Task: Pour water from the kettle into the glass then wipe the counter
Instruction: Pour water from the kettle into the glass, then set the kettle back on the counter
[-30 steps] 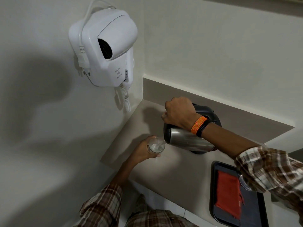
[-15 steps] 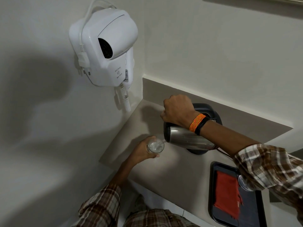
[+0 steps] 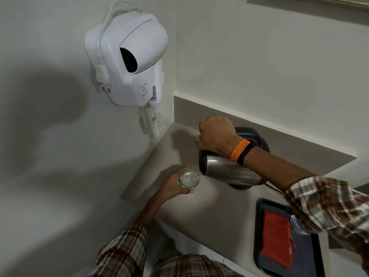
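My right hand [image 3: 216, 135] grips the handle of a steel kettle [image 3: 229, 170], which is tipped far over to the left with its spout above the glass. A thin stream of water runs from the spout into the clear glass [image 3: 189, 179]. My left hand [image 3: 173, 185] is wrapped around that glass on the beige counter [image 3: 209, 216]. The water in the glass looks churned and bubbly. The kettle's black base [image 3: 257, 136] sits behind the kettle, partly hidden by my wrist.
A black tray [image 3: 261, 236] at the counter's right front holds a red cloth [image 3: 277, 242] and a second glass [image 3: 297, 224], half hidden by my sleeve. A white wall-mounted hair dryer [image 3: 129, 58] with a coiled cord hangs at the left, above the counter's corner.
The kettle has stayed tipped over the glass and water keeps running in. My right hand has risen slightly. The left hand and the glass have held still.
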